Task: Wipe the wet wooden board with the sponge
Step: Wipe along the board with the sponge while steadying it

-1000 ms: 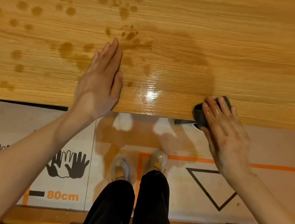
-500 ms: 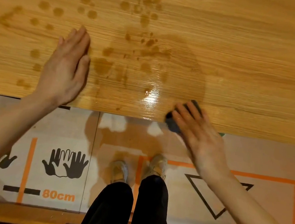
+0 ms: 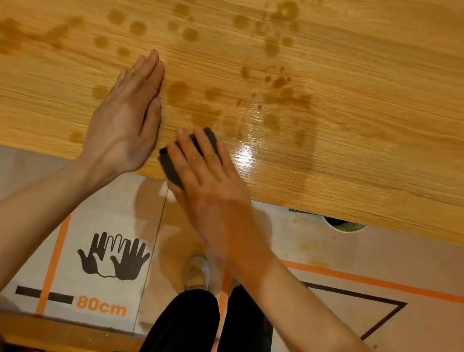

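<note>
- Wood-grain planking fills the far half of the view: the wooden board [image 3: 358, 74] is pale and glossy, with its near edge running across the middle, and below it lies a printed floor mat [image 3: 99, 261] with hand outlines and an orange frame.
- Dark wet spots [image 3: 185, 32] are scattered over the far and left parts of the board, some round, some smeared into streaks; a bright glare marks a wet film just right of the sponge.
- At the near edge, a little left of centre, sits the sponge [image 3: 172, 164], a small dark block that looks soft and flat, partly overhanging the edge.
- Straight fingers of the right hand [image 3: 208, 184] press down on the sponge, covering most of it; they lie flat on top rather than wrapping round it.
- Just left of the sponge, close but apart, the left hand [image 3: 127, 119] rests flat on the board, fingers straight and together, holding nothing.
- To wipe well, I would keep even downward pressure and push the sponge in long overlapping passes along the grain, working away toward the spots farther off, so water is lifted rather than spread.
- Bracing with the flat left hand should steady the board; it will probably need shifting off the spots it sits near.
- Much wiping seems left, judging by the many untouched spots.
</note>
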{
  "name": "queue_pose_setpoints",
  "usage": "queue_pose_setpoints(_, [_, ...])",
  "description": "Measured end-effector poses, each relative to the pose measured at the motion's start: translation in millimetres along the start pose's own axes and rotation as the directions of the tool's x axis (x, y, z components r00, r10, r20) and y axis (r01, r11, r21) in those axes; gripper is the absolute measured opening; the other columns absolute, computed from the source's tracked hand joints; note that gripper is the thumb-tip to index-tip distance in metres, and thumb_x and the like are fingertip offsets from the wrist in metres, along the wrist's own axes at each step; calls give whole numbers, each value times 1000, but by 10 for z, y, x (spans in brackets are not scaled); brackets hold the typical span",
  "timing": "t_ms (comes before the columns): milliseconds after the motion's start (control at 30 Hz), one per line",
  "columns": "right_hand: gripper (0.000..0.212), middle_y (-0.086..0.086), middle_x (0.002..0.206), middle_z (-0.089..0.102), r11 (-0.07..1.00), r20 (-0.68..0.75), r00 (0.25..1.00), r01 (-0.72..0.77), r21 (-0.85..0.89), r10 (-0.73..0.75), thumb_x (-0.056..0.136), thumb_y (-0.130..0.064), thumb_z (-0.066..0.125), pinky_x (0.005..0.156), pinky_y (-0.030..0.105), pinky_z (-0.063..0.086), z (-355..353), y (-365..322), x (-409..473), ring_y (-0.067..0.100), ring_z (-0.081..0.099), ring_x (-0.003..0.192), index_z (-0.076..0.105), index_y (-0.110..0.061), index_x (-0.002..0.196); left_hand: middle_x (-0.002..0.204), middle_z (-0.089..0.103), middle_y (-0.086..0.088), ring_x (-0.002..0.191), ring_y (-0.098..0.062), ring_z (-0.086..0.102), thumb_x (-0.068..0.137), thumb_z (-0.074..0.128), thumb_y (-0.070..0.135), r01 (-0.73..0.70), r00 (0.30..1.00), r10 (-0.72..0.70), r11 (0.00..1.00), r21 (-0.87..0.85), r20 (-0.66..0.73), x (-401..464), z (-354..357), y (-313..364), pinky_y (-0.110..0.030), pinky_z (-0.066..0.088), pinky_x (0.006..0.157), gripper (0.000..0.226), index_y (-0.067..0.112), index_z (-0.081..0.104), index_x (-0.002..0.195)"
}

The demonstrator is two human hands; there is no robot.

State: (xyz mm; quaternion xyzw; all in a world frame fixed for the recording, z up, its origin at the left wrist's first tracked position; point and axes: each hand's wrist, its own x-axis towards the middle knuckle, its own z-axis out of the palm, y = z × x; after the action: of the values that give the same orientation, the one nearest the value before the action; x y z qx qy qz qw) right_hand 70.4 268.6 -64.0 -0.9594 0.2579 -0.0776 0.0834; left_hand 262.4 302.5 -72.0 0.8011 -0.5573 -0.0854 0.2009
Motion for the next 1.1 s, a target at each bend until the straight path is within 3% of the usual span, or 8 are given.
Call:
queue_pose_setpoints(100, [49, 3, 154, 33, 998, 58, 998, -41, 40, 39, 100, -35, 42, 122, 39, 14, -135, 400, -414, 21, 21, 147, 39, -15, 145, 168, 17, -9, 156, -22, 13, 110, 29, 22, 8, 1000, -8, 1000, 7, 9, -29, 5, 15, -31, 7, 128, 51, 5, 24, 158])
queue_pose_setpoints(200, [52, -1, 158, 25, 975, 109, 975, -204, 90, 194, 101, -34, 44, 123, 37, 7, -336, 761, -707, 16, 11, 149, 32, -17, 149, 167, 16, -12, 156, -24, 12, 109, 28, 22, -2, 1000, 2, 1000, 8, 19, -31, 3, 46, -35, 5, 128, 53, 1, 23, 157])
queue_pose_setpoints(433, [51, 5, 162, 11, 830, 42, 835, -550, 87, 549, 105, -30, 25, 122, 45, 6, -358, 1083, 240, 25, 3, 150, 18, -14, 153, 167, 17, -11, 156, -24, 13, 109, 32, 18, 9, 1000, -9, 1000, 16, 14, 9, -35, 63, -32, 6, 128, 51, 2, 24, 157])
queue_pose_setpoints(633, [48, 2, 162, 12, 926, 156, 923, -367, 85, 352, 104, -35, 27, 122, 46, 5, -333, 352, -540, 22, -1, 150, 23, -27, 151, 168, 15, -11, 156, -23, 11, 109, 29, 20, 15, 1000, -16, 999, 34, 25, -8, -15, 80, -34, 6, 128, 52, 2, 22, 158])
queue_pose_setpoints(733, [49, 1, 162, 12, 915, 176, 913, -390, 106, 369, 103, -42, 23, 122, 48, 5, -344, 493, -135, 23, 0, 150, 26, -28, 150, 168, 13, -11, 156, -23, 10, 109, 30, 20, 19, 999, -20, 999, 36, 28, 27, -16, 79, -36, 6, 128, 52, 2, 22, 157])
queue_pose_setpoints(867, [46, 1, 162, 12, 870, 86, 879, -477, 124, 470, 105, -33, 25, 121, 48, 3, -290, 661, 578, 23, 0, 150, 24, -26, 151, 168, 13, -10, 156, -22, 10, 109, 29, 20, 15, 1000, -16, 999, 34, 26, 37, -8, 66, -35, 6, 128, 53, 3, 21, 158])
queue_pose_setpoints(1100, [45, -1, 159, 20, 911, 147, 920, -384, 151, 363, 104, -31, 28, 122, 44, 3, -231, -29, -232, 21, 4, 150, 32, -25, 149, 168, 15, -11, 156, -23, 13, 109, 29, 21, 11, 1000, -11, 1000, 29, 18, -12, -11, 75, -36, 7, 128, 53, 2, 22, 158])
